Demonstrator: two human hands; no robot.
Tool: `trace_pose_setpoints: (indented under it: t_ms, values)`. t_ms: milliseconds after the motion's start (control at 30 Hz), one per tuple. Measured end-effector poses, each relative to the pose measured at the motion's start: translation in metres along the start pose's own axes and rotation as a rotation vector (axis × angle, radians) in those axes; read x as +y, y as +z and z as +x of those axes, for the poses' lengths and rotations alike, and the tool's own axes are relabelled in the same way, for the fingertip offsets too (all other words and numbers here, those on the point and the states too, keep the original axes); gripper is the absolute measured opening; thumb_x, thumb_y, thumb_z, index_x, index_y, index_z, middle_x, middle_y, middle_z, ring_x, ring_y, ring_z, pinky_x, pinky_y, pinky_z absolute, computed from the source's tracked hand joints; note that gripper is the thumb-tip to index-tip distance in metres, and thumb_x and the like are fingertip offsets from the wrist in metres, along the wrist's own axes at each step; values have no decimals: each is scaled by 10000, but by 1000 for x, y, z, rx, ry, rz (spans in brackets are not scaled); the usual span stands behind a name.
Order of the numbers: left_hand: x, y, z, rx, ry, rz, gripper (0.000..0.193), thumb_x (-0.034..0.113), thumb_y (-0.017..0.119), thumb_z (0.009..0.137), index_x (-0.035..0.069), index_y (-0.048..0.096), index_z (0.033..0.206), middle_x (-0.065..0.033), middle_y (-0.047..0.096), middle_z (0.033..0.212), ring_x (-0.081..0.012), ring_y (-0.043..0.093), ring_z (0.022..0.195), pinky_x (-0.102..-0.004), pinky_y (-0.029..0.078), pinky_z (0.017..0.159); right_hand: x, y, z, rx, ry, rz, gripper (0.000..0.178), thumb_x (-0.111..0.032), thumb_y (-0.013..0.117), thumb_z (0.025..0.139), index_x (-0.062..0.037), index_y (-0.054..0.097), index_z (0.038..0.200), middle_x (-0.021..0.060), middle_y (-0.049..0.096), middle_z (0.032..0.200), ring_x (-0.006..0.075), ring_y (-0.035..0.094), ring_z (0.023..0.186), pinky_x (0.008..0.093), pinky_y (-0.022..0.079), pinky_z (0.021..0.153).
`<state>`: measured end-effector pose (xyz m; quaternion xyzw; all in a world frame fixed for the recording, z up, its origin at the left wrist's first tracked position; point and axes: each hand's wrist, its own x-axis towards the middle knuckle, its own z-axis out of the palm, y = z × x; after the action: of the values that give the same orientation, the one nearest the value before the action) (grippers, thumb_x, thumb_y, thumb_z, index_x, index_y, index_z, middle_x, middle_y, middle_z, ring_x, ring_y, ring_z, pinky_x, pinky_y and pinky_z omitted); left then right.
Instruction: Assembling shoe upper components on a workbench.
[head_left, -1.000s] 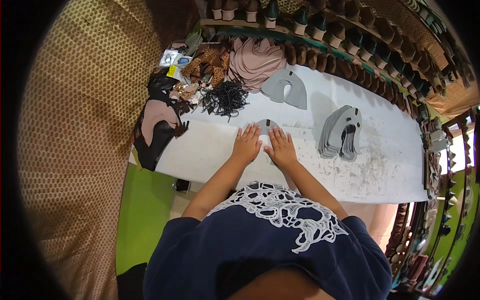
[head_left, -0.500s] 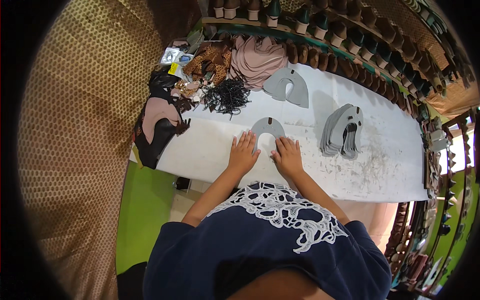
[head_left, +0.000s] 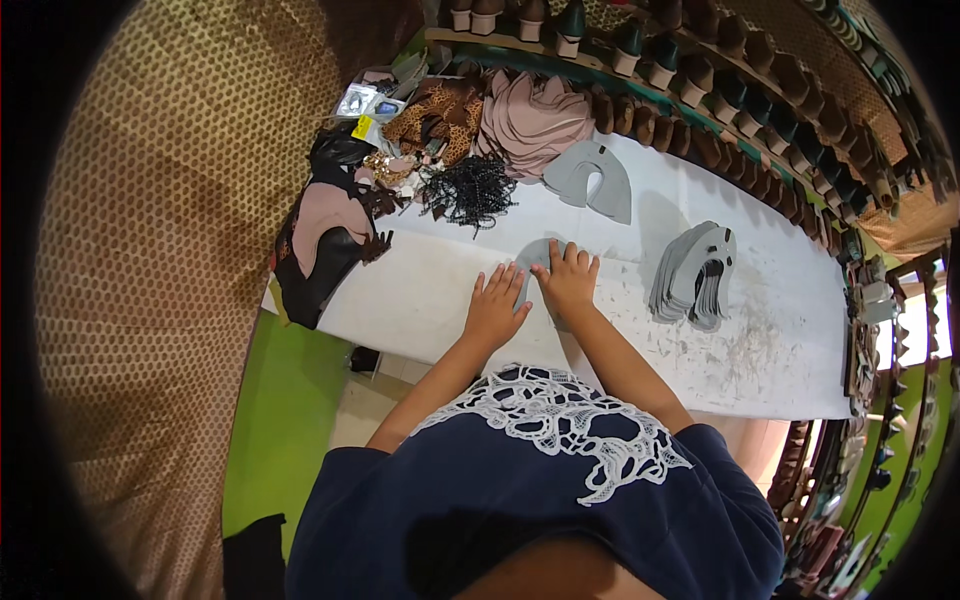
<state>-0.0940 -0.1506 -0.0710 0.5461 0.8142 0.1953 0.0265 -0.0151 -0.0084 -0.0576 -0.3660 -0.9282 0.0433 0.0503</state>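
Observation:
A grey U-shaped shoe-upper piece (head_left: 537, 256) lies flat on the white-covered table (head_left: 420, 290) in front of me. My left hand (head_left: 495, 308) rests with fingers stretched out at the left edge of this piece. Over its right side lies my right hand (head_left: 567, 282), fingers extended and slightly spread, covering much of that arm of the U. Neither hand grips anything. To the right stands a stack of similar grey pieces (head_left: 680, 270). Farther back lies another grey U-shaped piece or small pile (head_left: 610, 190).
Pink cut pieces (head_left: 535, 120), leopard-print material (head_left: 437, 110) and black stringy trim (head_left: 470, 190) crowd the back left. Black and pink pieces (head_left: 330, 225) hang over the left edge. Shoe lasts (head_left: 700, 145) line the back, with more on shelves. A patterned curtain (head_left: 170, 250) hangs left.
My right hand has moved forward and left onto the grey piece, covering its brown mark. The left hand stays at the piece's left side. The whole view has shifted slightly.

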Motion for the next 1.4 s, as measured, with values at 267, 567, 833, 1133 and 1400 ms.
trace_pose_setpoints:
  t_ms: [267,567,833,1133,1400]
  values:
    - [-1,2,-1,10,10,27,576,370,509,868,69,399,1346,-122,363,1419,-271,312,1327,-509,185,1077,1,-9,3,-41,26,22,607,-509,426,885,-130,406,1360,100,455,1248,287,421,1141,537,233,1021]
    - [14,-6,32,-68,-22,1,522,315,503,864,69,438,1320,-139,389,1398,-300,337,1306,-515,200,1071,22,9,-42,26,-93,101,599,-492,398,907,-127,376,1382,101,299,1458,301,267,1339,557,171,1064]
    - [6,27,41,60,91,11,504,290,472,874,110,422,1342,-131,352,1428,-288,318,1324,-515,196,1076,26,12,-41,32,-88,122,594,-500,363,922,-125,374,1383,95,285,1472,288,252,1355,543,154,1078]
    - [9,26,27,57,17,23,583,375,491,873,55,391,1350,-133,353,1428,-291,310,1329,-509,180,1080,34,14,-45,122,-77,223,476,-356,464,907,-51,509,1270,125,443,1368,302,368,1290,502,219,1071]
    - [-7,7,-1,34,-46,88,602,399,497,871,80,377,1367,-122,340,1438,-276,293,1340,-495,174,1088,39,15,-47,202,-81,282,381,-279,513,883,-26,595,1156,136,520,1287,311,445,1224,492,279,1042]
